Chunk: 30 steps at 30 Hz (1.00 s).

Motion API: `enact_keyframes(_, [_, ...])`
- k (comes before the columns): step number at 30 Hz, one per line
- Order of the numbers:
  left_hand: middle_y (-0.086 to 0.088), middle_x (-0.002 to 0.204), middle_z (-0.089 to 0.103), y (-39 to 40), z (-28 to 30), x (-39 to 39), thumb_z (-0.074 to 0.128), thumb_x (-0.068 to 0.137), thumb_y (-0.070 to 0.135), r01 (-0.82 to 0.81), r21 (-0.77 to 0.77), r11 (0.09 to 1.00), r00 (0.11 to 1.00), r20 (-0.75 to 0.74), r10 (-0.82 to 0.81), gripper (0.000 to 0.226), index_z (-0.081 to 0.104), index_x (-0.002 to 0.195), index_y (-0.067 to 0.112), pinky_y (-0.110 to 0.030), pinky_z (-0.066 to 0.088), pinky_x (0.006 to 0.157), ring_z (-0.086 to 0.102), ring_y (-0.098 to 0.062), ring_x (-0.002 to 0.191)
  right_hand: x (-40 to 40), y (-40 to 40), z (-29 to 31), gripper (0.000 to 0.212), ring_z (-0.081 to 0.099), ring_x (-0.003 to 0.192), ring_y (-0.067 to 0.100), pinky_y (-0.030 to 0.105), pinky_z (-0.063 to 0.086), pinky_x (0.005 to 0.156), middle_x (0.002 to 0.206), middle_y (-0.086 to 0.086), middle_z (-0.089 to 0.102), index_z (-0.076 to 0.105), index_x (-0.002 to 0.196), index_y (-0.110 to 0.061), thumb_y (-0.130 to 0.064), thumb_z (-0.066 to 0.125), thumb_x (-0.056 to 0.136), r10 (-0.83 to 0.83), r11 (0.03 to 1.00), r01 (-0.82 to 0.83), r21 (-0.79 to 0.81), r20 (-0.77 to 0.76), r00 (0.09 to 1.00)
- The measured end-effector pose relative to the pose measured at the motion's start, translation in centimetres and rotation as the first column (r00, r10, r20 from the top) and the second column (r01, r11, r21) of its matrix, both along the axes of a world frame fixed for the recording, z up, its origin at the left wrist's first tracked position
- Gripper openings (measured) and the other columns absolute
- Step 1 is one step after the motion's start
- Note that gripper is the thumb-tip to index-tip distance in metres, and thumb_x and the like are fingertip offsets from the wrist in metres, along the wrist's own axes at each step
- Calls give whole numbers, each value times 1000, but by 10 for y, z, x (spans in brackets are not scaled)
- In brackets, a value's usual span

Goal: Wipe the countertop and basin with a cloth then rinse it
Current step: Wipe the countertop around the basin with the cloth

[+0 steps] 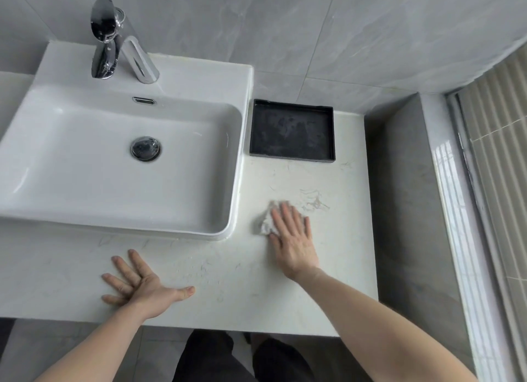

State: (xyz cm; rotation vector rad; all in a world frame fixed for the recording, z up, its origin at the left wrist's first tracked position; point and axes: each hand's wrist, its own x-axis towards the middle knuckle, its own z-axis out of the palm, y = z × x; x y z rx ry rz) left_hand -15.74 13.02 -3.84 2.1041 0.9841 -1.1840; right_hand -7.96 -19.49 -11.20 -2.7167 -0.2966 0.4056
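A: White marble-look counter (328, 267) with faint grey veins, and on it a crumpled whitish cloth (266, 222), right of the basin's (85, 165) front corner.

B: Who has the cloth?

A: The right hand (293, 239) lies flat on top of it, palm down. The fingers are straight and close together, pressing the cloth to the counter. Only the cloth's left part and a bit past the fingertips show; the hand hides the remainder.

B: And the other hand?

A: The left hand (139, 284) rests flat on the counter near its front edge, just in front of the basin. Fingers spread wide, thumb pointing right, holding nothing.

B: What else is there?

A: A white rectangular basin sits on the counter, with a chrome drain (145, 148) in the middle and a chrome tap (114, 45) at the back. Right of the basin, by the grey tiled wall (313, 34), stands a shallow black tray (292, 131) with pale smears on its floor. Some crumbs or specks dot the counter between the two hands. Dark trousers (228, 359) show below the counter's edge.
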Motion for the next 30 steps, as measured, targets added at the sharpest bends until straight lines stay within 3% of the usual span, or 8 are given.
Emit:
enact_keyframes(5, [-5,142,-60,-1,2,0,80,31,83,1,-1,1000,1000,1,-1,177,-50,137,27,-68,-14,112,-46,-41,137,-1,-117,-2,58,11,160,24,58,17,126,172,6,18,31,162,-16,-30,29,106,-334,942,334,-21,-7,942])
enact_keyframes(8, [-4,142,-60,-1,4,-1,80,32,83,4,-3,1000,1000,9,-4,176,-50,137,28,-68,-14,112,-47,-41,137,3,-166,13,53,19,158,23,53,27,124,172,0,20,26,163,-23,-31,24,110,-529,848,530,7,-66,846])
enact_keyframes(12, [-4,141,-61,-1,5,-2,79,31,84,2,-8,1000,1000,9,-2,177,-51,137,28,-68,-13,113,-47,-41,137,9,-154,37,50,35,152,20,42,39,111,168,-10,30,28,161,-32,-27,31,112,-674,732,666,143,6,739])
enact_keyframes(15, [-4,141,-61,-1,6,-2,78,30,85,-2,-6,1000,1000,-3,2,177,-51,138,27,-68,-13,113,-47,-41,136,15,-104,43,46,21,157,9,38,25,126,169,-11,28,35,158,-33,-34,29,113,-555,797,542,267,-35,831])
enact_keyframes(18, [-3,140,-62,-1,4,-2,77,30,86,1,-1,1000,1000,-7,-1,177,-51,137,28,-68,-13,113,-48,-41,136,18,-42,34,37,17,157,8,43,16,129,167,-8,32,52,143,-32,-30,30,114,-295,894,283,347,-20,955])
enact_keyframes(21, [-3,139,-62,-2,3,-1,78,30,85,2,5,1000,1000,-8,-2,177,-51,137,28,-68,-13,113,-47,-40,136,11,24,20,49,1,159,16,45,3,130,170,-10,11,31,162,-27,-24,35,113,-43,958,58,279,-60,997])
enact_keyframes(23, [-4,140,-62,-2,3,-1,79,31,84,6,11,1000,1000,-14,-6,177,-51,137,28,-68,-12,113,-47,-41,137,0,58,11,54,-10,160,20,49,-6,129,173,-9,2,22,165,-28,-31,32,112,82,983,-67,170,-82,993])
enact_keyframes(30, [-4,140,-62,-3,2,1,81,32,82,-1,4,1000,1000,-8,1,177,-50,138,28,-67,-13,113,-47,-40,137,-14,20,5,62,-26,156,16,48,-13,127,171,-12,-19,-4,165,-35,-51,19,109,145,987,-147,-58,-33,989])
